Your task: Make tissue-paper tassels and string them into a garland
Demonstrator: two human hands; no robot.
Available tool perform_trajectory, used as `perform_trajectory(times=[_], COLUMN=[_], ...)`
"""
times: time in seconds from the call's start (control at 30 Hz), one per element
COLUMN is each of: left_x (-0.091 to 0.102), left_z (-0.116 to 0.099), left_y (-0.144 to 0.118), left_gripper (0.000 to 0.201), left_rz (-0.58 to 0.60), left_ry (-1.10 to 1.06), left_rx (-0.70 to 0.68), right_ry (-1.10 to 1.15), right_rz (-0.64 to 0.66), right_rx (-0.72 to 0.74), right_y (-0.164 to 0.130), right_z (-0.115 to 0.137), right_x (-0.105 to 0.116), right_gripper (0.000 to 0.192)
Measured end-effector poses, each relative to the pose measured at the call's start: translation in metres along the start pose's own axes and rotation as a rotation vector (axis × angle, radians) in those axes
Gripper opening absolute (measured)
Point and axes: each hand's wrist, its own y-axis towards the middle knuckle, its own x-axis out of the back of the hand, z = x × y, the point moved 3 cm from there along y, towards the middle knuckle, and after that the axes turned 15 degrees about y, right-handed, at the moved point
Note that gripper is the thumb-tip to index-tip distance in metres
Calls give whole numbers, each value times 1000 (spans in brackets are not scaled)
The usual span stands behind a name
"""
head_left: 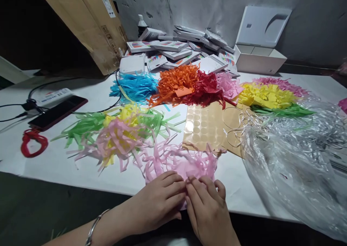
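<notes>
Two bare hands meet at the near edge of the white table (54, 166), both pressed on a piece of pink fringed tissue paper (179, 161). The left hand (158, 202), with a thin metal bangle (94, 226) at its wrist, lies flat with fingers bent lightly over the paper's near edge. The right hand (207, 208) touches it fingertip to fingertip, curled and pinching that same edge; whether the paper is truly gripped between the fingers cannot be told.

Just beyond the left hand lies a loose heap of pale pink, yellow and green paper strips (119, 132), soft and crinkled. Beyond the right hand sits a tan sheet of round stickers (202, 125), flat and glossy. Farther ahead are shredded mounds of blue paper (134, 87), orange paper (176, 81) and red paper (206, 89). To the right of the right hand spreads a crumpled clear plastic bag (287, 166) filled with thin silvery strands. Far left of the left hand lie a dark phone (58, 112) and a red coiled cord (34, 143). Small flat boxes (168, 49) are stacked against the wall.
</notes>
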Motion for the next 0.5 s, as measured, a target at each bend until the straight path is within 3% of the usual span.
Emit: perform_trajectory(times=[0.1,0.27,0.33,0.37,0.43,0.5], left_x=[-1,0,-1,-2,-2,-2], left_z=[1,2,3,3,4,4], left_y=[-4,-8,-7,-6,-5,-5], left_gripper=[23,30,29,29,28,26], left_rz=[22,7,-29,-50,-88,-105], left_ry=[-22,-46,-44,-47,-52,-48], left_rx=[7,38,39,29,8,-2], right_ry=[-160,-542,-490,-403,-185,-20], right_rz=[13,-156,-191,-147,34,168], right_rx=[-135,-258,-158,-61,165,277], right_y=[7,0,-1,0,2,1], right_z=[-18,-54,-48,-41,-22,-9], right_x=[4,52,65,64,52,36], right_gripper=[35,34,33,35,34,26])
